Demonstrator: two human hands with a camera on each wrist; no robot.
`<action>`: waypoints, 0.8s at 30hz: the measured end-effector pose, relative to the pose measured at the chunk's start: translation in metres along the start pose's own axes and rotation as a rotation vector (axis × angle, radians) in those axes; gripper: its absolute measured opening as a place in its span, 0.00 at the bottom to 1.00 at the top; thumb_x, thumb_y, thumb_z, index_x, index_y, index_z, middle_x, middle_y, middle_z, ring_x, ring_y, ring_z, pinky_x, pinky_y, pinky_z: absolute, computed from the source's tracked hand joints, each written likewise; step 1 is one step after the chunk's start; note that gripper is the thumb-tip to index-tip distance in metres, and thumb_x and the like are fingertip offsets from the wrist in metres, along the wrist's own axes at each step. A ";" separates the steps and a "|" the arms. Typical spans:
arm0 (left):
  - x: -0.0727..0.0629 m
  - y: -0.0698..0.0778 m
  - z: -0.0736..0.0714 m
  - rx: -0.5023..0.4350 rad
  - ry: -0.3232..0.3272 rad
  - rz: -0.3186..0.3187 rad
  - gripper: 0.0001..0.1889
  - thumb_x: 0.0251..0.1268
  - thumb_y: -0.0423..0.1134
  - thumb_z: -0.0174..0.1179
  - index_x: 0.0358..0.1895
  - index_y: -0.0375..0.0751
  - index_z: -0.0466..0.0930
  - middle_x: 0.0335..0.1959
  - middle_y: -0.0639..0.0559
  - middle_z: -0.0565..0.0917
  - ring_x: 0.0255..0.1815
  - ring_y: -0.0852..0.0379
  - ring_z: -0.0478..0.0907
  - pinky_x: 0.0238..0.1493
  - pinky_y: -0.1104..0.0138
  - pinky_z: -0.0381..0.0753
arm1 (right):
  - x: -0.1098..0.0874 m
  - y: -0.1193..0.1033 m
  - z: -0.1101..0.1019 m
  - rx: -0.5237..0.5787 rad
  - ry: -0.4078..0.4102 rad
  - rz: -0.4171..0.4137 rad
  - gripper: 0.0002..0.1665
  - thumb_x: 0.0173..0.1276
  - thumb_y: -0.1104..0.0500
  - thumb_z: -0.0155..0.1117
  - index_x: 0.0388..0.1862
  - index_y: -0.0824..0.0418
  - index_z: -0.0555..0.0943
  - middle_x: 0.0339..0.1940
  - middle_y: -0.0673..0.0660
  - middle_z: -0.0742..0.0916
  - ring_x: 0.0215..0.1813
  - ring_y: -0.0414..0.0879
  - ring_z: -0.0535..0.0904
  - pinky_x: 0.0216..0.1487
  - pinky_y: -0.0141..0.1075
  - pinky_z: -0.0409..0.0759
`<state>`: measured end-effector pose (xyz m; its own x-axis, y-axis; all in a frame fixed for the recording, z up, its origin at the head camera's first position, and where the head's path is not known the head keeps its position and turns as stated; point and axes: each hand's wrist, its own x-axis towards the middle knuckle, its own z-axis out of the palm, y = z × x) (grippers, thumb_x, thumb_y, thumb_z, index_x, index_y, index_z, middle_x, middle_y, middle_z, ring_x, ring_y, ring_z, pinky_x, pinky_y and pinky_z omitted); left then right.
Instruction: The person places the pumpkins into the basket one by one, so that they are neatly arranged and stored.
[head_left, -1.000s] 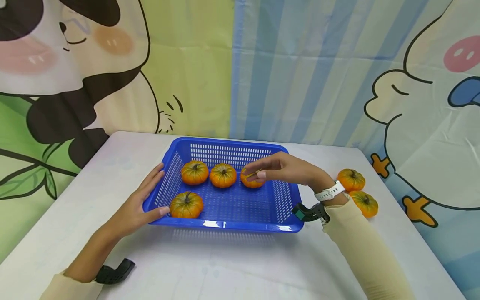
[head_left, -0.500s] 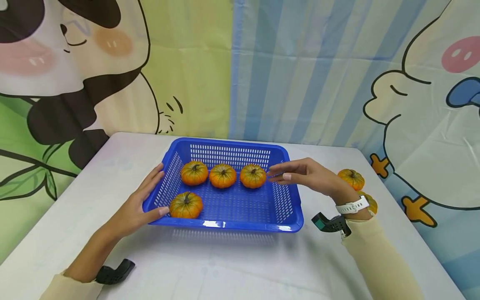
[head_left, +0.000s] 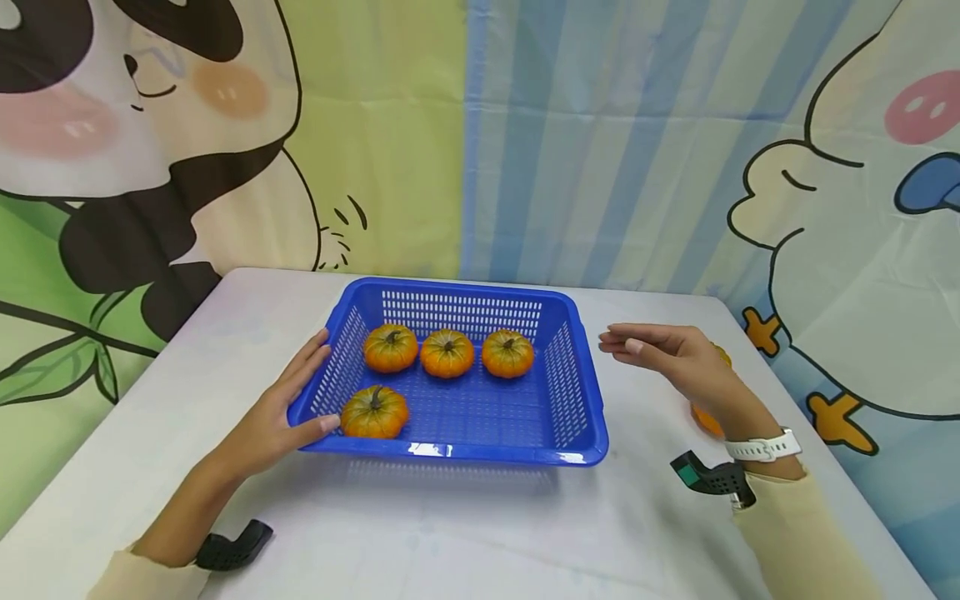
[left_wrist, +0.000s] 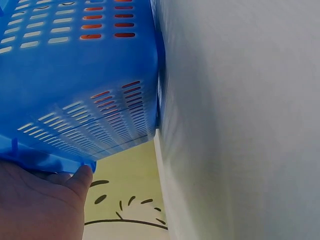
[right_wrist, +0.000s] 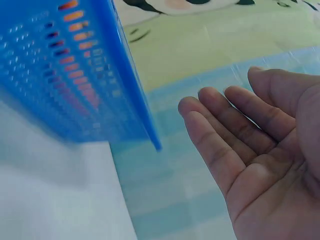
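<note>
A blue plastic basket (head_left: 480, 454) with slotted walls rests on the table. Inside it, three small orange pumpkins (head_left: 447, 353) line up along the back, and another pumpkin (head_left: 374, 412) lies at the front left. My left hand (head_left: 273, 421) holds the basket's front-left corner, its thumb over the front rim and its fingers along the left rim. The left wrist view shows the left hand (left_wrist: 45, 200) against the rim from outside. My right hand (head_left: 667, 354) is in the air right of the basket, empty, with fingers extended. In the right wrist view its palm shows.
At the right of the table, pumpkins (head_left: 707, 422) are mostly hidden behind my right hand and wrist. The white table (head_left: 450, 533) reaches back to a cartoon-printed curtain (head_left: 570, 167). Black straps with devices are on both wrists, and a white band (head_left: 763, 447) is on the right.
My right hand has left the rear-right pumpkin and moved right, out over the basket's rim towards the pumpkins on the table. That pumpkin stays in the basket. The left hand keeps its place.
</note>
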<state>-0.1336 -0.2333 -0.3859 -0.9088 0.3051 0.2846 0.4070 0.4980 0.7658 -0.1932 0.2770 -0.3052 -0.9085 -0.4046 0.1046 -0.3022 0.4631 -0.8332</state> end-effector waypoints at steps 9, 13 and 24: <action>0.001 0.002 0.000 0.014 0.006 0.007 0.47 0.58 0.40 0.65 0.78 0.44 0.47 0.80 0.56 0.42 0.76 0.36 0.46 0.56 0.39 0.65 | -0.027 0.022 -0.024 -0.052 0.107 0.003 0.24 0.77 0.52 0.53 0.66 0.60 0.75 0.56 0.57 0.84 0.55 0.41 0.82 0.54 0.32 0.77; 0.002 0.002 -0.001 0.001 0.001 0.013 0.47 0.58 0.39 0.65 0.78 0.44 0.47 0.80 0.57 0.42 0.77 0.39 0.45 0.57 0.40 0.64 | -0.039 0.029 -0.035 -0.055 0.170 0.045 0.24 0.76 0.52 0.54 0.65 0.61 0.76 0.55 0.56 0.85 0.53 0.39 0.82 0.50 0.29 0.78; 0.000 0.002 0.000 -0.001 0.010 0.009 0.47 0.58 0.39 0.65 0.78 0.43 0.47 0.80 0.56 0.42 0.77 0.39 0.44 0.57 0.39 0.64 | -0.062 0.044 -0.058 -0.138 0.269 0.126 0.26 0.76 0.51 0.54 0.68 0.61 0.73 0.55 0.48 0.83 0.49 0.36 0.83 0.48 0.19 0.75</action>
<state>-0.1326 -0.2320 -0.3841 -0.9061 0.3015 0.2969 0.4148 0.4942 0.7640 -0.1673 0.3678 -0.3169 -0.9793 -0.1235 0.1603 -0.2023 0.6063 -0.7691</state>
